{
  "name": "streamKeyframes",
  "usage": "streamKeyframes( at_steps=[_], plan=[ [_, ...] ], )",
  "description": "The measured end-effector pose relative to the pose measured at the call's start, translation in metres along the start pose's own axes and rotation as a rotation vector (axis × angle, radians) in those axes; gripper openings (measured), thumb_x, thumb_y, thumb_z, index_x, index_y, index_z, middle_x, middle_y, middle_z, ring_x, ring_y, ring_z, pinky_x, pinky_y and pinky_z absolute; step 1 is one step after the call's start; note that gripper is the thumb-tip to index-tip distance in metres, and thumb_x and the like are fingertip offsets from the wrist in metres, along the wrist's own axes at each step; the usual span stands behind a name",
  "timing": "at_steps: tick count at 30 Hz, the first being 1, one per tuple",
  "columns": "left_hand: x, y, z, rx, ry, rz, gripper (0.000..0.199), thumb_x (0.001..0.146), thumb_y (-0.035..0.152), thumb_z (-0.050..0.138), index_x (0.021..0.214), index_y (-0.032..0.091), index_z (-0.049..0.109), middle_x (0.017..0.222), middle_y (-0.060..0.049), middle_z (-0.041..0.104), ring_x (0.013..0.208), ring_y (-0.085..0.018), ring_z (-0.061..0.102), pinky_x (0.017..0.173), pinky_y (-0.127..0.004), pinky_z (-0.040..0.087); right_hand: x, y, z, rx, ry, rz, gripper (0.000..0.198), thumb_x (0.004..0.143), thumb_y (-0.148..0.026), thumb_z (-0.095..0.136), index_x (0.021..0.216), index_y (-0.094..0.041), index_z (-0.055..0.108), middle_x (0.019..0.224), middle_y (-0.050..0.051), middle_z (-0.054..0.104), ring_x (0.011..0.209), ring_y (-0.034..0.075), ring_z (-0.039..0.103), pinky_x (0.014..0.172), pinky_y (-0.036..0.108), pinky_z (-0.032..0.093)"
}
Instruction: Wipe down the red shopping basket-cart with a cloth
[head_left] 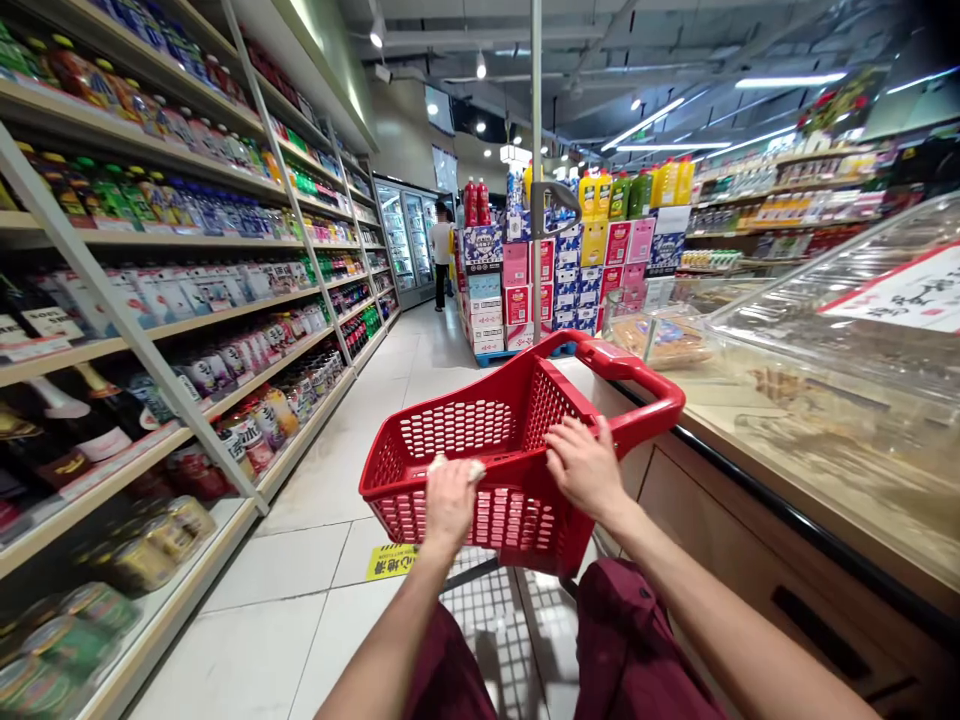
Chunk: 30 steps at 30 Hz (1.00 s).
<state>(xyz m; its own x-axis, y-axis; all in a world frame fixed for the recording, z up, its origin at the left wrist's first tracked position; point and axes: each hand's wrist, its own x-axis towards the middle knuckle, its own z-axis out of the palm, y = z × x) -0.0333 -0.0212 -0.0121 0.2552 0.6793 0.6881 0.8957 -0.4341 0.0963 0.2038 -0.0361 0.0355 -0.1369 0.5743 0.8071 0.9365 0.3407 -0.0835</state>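
A red plastic shopping cart with a perforated basket stands side-on in front of me, its handle at the right. My left hand is closed around a crumpled white cloth, pressed on the near rim of the basket. Part of the cloth is hidden under the fingers. Farther right, my right hand grips the cart's near rim beside the handle, its fingers bent over the edge. I see nothing lying in the visible part of the basket.
Drink shelves line the left side. A display counter with clear covers runs close along the right. Stacked drink boxes stand ahead, by a pole. A person stands farther back. A yellow sticker marks the floor.
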Motion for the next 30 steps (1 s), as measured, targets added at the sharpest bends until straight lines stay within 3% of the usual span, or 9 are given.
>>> streamKeyframes(
  at_steps=[3, 5, 8, 10, 16, 20, 23, 26, 30],
  plan=[
    [0.003, 0.005, 0.009, -0.045, -0.005, 0.098, 0.034, 0.084, 0.021, 0.037, 0.116, 0.02, 0.048, 0.114, -0.008, 0.058, 0.108, -0.019, 0.049, 0.094, -0.041, 0.04, 0.001, -0.015, 0.011, 0.025, -0.104, -0.038, 0.022, 0.081, -0.021, 0.046, 0.094, -0.025, 0.063, 0.093, 0.003, 0.067, 0.096, 0.023, 0.053, 0.104, 0.051, 0.01],
    [-0.005, -0.021, 0.003, -0.05, -0.027, 0.088, 0.033, 0.085, 0.021, 0.036, 0.114, 0.022, 0.05, 0.112, -0.006, 0.059, 0.107, -0.018, 0.05, 0.093, -0.04, 0.041, -0.001, -0.011, 0.013, 0.036, -0.142, -0.056, 0.025, 0.081, -0.02, 0.045, 0.098, -0.025, 0.062, 0.096, 0.003, 0.067, 0.096, 0.022, 0.053, 0.105, 0.049, 0.009],
    [-0.028, -0.075, -0.012, 0.033, 0.054, -0.106, 0.03, 0.085, 0.021, 0.033, 0.106, 0.022, 0.055, 0.106, -0.006, 0.061, 0.106, -0.02, 0.05, 0.094, -0.043, 0.039, -0.006, -0.002, 0.013, 0.046, -0.144, -0.063, 0.027, 0.08, -0.02, 0.046, 0.102, -0.023, 0.061, 0.103, 0.003, 0.064, 0.102, 0.022, 0.05, 0.105, 0.049, 0.009],
    [-0.036, -0.087, -0.015, 0.073, 0.122, -0.2, 0.029, 0.084, 0.022, 0.034, 0.103, 0.018, 0.056, 0.104, -0.009, 0.061, 0.106, -0.022, 0.05, 0.094, -0.046, 0.039, -0.01, -0.001, 0.014, 0.043, -0.104, -0.024, 0.026, 0.081, -0.022, 0.046, 0.102, -0.022, 0.062, 0.103, 0.004, 0.064, 0.103, 0.023, 0.05, 0.105, 0.049, 0.008],
    [-0.017, -0.01, 0.012, 0.008, 0.032, 0.01, 0.035, 0.083, 0.02, 0.037, 0.116, 0.02, 0.049, 0.114, -0.007, 0.057, 0.113, -0.021, 0.046, 0.102, -0.046, 0.032, -0.016, -0.004, 0.012, 0.06, -0.058, -0.002, 0.028, 0.083, -0.023, 0.043, 0.103, -0.024, 0.062, 0.101, 0.003, 0.065, 0.103, 0.022, 0.05, 0.105, 0.049, 0.007],
    [-0.018, -0.026, 0.003, -0.03, -0.021, 0.088, 0.037, 0.084, 0.022, 0.036, 0.12, 0.023, 0.045, 0.119, -0.005, 0.055, 0.116, -0.019, 0.044, 0.1, -0.043, 0.036, -0.017, 0.0, 0.006, 0.071, -0.075, -0.01, 0.028, 0.083, -0.022, 0.043, 0.105, -0.023, 0.061, 0.104, 0.003, 0.064, 0.104, 0.022, 0.05, 0.106, 0.048, 0.007],
    [-0.02, -0.045, -0.006, 0.005, 0.093, -0.1, 0.031, 0.084, 0.021, 0.034, 0.109, 0.022, 0.054, 0.108, -0.006, 0.06, 0.109, -0.021, 0.048, 0.097, -0.046, 0.038, -0.016, -0.001, 0.006, 0.1, -0.059, 0.001, 0.028, 0.082, -0.021, 0.044, 0.104, -0.023, 0.062, 0.102, 0.002, 0.064, 0.103, 0.021, 0.051, 0.106, 0.048, 0.006],
    [-0.01, -0.02, 0.001, -0.039, 0.052, -0.032, 0.029, 0.084, 0.021, 0.035, 0.105, 0.023, 0.055, 0.101, -0.004, 0.062, 0.106, -0.019, 0.05, 0.101, -0.047, 0.035, -0.015, -0.003, 0.009, 0.121, -0.042, 0.017, 0.028, 0.081, -0.022, 0.044, 0.102, -0.024, 0.063, 0.099, 0.002, 0.065, 0.1, 0.021, 0.051, 0.106, 0.048, 0.006],
    [0.001, 0.008, 0.012, -0.1, -0.002, 0.111, 0.035, 0.084, 0.021, 0.037, 0.116, 0.023, 0.048, 0.114, -0.006, 0.058, 0.111, -0.019, 0.048, 0.097, -0.042, 0.04, -0.014, 0.001, 0.01, 0.128, -0.035, 0.024, 0.027, 0.08, -0.022, 0.044, 0.099, -0.024, 0.064, 0.096, 0.002, 0.065, 0.1, 0.021, 0.051, 0.106, 0.048, 0.006]
  ],
)
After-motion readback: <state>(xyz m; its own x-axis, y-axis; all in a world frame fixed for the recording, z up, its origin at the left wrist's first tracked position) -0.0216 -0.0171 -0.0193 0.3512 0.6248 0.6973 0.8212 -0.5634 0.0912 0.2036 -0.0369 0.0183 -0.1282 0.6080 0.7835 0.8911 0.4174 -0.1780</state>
